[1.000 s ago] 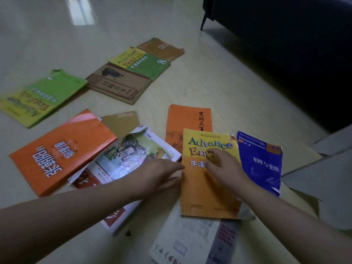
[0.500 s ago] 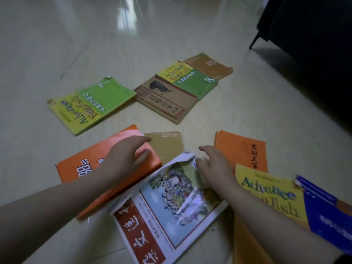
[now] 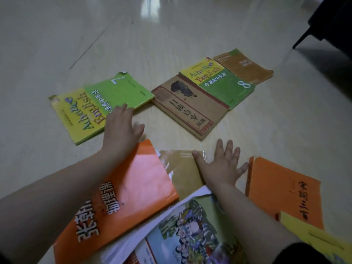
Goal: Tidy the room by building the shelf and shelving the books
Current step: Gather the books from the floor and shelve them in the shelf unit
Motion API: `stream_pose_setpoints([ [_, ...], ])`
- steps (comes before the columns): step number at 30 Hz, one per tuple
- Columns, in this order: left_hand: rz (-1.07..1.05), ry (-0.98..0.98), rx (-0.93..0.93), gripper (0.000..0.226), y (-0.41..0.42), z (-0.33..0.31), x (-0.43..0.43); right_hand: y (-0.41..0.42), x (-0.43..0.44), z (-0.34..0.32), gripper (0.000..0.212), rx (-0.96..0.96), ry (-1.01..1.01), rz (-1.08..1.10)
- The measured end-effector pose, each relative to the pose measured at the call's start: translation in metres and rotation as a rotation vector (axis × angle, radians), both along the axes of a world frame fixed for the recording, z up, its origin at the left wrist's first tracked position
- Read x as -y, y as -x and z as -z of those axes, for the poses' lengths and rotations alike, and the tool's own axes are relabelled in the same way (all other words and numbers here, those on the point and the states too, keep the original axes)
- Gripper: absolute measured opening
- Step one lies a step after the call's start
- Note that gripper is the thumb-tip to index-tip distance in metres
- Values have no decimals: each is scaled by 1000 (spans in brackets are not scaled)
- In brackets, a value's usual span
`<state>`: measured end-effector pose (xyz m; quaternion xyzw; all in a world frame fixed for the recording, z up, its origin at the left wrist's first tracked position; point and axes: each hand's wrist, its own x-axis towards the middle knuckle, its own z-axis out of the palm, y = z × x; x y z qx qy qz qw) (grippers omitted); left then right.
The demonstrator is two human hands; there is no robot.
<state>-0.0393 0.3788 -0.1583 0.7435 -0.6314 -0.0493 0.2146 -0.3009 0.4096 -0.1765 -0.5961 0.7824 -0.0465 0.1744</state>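
Right hand, fingers spread flat, thumb on the tan book, which lies on the floor half hidden under the orange book. Left hand, fingers straight, hovers at the green-yellow book; whether it touches is unclear.

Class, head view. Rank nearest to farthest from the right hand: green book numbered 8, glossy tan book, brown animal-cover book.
1. Glossy tan book, touching the right hand.
2. Brown animal-cover book, ahead.
3. Green book numbered 8, farther back.
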Motion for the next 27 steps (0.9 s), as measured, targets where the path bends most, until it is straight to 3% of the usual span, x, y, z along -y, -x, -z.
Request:
stream_pose_setpoints([
  [4, -145, -107, -22, 83, -10, 8, 26, -2, 5, 4, 97, -23, 14, 16],
  [6, -208, -118, -116, 79, -9, 10, 27, -2, 5, 4, 97, -31, 6, 5],
  [11, -150, -15, 132, 12, -25, 0, 29, 0, 6, 3, 97, -41, 7, 0],
  [13, -105, 18, 166, 14, -28, -4, 27, -1, 6, 3, 97, -34, 3, 0],
  [18, -61, 207, -104, 23, 5, -10, 7, 6, 5, -7, 92, -3, 10, -54],
  [21, 106, 124, -245, 36, 43, -5, 3, 31, 12, -20, 70, 59, 64, -143],
  [24, 253, 37, -168, 28, 74, 10, 1, 63, 34, -36, 36, 196, 141, -141],
  [27, 254, 90, -137, 28, 80, 19, -1, 85, 65, -44, 45, 216, 124, -63],
])
